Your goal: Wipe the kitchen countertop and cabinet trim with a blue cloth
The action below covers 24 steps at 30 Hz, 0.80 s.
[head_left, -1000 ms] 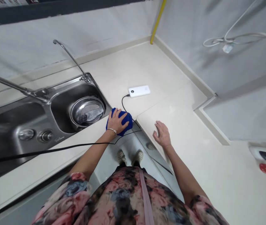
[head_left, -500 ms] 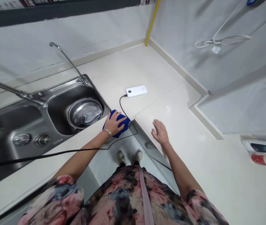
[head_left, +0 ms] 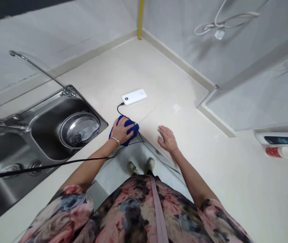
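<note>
The left hand [head_left: 120, 130] lies palm down on a blue cloth [head_left: 134, 127], its fingers a little apart and curved over the cloth, which sits on the pale countertop [head_left: 159, 74] at the inner corner edge, just beside the steel sink [head_left: 48, 135] (a round metal strainer [head_left: 80, 128] is inside the basin). The right hand [head_left: 167, 139] rests flat on the countertop near the same edge, fingers stretched out and almost together, holding nothing. Behind the cloth lies a white power bank [head_left: 134, 97], and its black cable [head_left: 119, 109] runs down beside the cloth and the left wrist.
</note>
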Each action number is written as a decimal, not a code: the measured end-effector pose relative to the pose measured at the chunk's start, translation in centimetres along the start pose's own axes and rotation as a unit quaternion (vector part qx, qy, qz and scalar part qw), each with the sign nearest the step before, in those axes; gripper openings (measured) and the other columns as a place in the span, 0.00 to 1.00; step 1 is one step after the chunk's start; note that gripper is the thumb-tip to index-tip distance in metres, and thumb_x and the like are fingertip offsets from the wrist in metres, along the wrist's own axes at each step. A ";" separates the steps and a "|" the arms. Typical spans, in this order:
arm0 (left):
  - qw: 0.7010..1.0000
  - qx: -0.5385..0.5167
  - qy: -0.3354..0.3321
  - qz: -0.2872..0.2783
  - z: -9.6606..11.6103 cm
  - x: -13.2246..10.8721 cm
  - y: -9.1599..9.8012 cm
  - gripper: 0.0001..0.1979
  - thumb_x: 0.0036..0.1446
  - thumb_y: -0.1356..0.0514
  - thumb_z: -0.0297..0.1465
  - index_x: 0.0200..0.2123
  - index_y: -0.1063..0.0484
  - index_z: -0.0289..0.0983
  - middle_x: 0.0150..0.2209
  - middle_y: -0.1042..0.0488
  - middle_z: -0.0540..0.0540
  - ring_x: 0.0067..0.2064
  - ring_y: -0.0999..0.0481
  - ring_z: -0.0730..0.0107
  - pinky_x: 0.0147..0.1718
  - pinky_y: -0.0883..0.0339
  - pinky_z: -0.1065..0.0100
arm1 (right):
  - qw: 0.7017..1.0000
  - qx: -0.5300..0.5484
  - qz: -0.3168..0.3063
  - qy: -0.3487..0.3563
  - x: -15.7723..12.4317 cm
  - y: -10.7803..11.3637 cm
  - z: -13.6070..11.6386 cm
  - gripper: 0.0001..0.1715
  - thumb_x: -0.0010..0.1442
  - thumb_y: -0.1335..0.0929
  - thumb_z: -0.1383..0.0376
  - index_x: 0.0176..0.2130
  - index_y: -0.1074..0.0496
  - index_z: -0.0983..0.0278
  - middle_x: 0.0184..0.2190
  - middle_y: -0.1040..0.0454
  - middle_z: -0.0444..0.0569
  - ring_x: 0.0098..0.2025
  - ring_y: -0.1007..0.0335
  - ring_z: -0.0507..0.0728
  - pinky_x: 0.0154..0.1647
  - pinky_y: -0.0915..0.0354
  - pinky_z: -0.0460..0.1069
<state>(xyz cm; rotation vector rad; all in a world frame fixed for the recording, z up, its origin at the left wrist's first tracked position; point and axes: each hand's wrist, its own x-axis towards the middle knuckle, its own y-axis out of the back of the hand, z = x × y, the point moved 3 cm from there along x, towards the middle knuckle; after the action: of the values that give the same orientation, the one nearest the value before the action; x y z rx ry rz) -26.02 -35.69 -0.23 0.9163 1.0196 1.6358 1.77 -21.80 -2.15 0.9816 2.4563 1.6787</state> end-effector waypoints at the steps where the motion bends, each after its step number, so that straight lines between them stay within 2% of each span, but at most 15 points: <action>1: 1.000 -0.003 -0.002 0.000 -0.1 0.1 0.0 0.21 0.63 0.42 0.42 0.57 0.21 0.50 0.66 0.35 0.40 0.71 0.42 0.46 0.71 0.58 0.37 | 1.000 0.001 0.002 -0.002 0.0 0.0 0.1 0.26 0.65 0.36 0.66 0.62 0.32 0.61 0.64 0.29 0.55 0.70 0.38 0.62 0.71 0.39 0.66; 6: 0.999 -0.006 -0.032 -0.026 -0.8 -0.7 0.2 0.21 0.63 0.42 0.42 0.56 0.21 0.48 0.66 0.34 0.40 0.71 0.41 0.45 0.71 0.56 0.37 | 1.000 0.015 0.022 0.009 -0.1 0.1 0.4 0.25 0.65 0.36 0.67 0.61 0.31 0.61 0.63 0.28 0.54 0.69 0.36 0.60 0.71 0.38 0.64; 15: 0.998 0.019 -0.038 -0.048 -1.8 -4.5 1.2 0.22 0.63 0.43 0.41 0.59 0.23 0.49 0.65 0.33 0.41 0.72 0.42 0.44 0.70 0.54 0.36 | 1.000 0.016 0.023 0.010 -0.3 -0.2 0.7 0.27 0.65 0.36 0.67 0.62 0.31 0.60 0.64 0.28 0.53 0.69 0.37 0.60 0.72 0.40 0.64; 19: 0.999 0.034 -0.007 -0.035 -1.2 -4.6 1.0 0.22 0.62 0.41 0.41 0.58 0.23 0.48 0.64 0.32 0.40 0.72 0.41 0.44 0.70 0.54 0.36 | 1.000 0.013 0.015 0.001 -0.2 -0.1 0.6 0.27 0.65 0.36 0.67 0.62 0.32 0.61 0.65 0.29 0.53 0.69 0.37 0.60 0.72 0.40 0.65; 24: 0.999 0.034 0.019 -0.010 0.2 -3.2 0.4 0.21 0.63 0.41 0.41 0.57 0.23 0.48 0.63 0.32 0.39 0.72 0.42 0.45 0.70 0.55 0.36 | 1.000 0.008 0.009 -0.001 -0.1 0.0 0.5 0.26 0.65 0.36 0.67 0.61 0.31 0.63 0.65 0.29 0.55 0.70 0.38 0.61 0.72 0.39 0.65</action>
<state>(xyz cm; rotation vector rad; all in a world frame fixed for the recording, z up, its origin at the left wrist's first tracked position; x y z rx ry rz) -25.17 -38.82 -0.09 0.9210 1.1133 1.6150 2.05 -21.49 -2.37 1.0104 2.4712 1.6643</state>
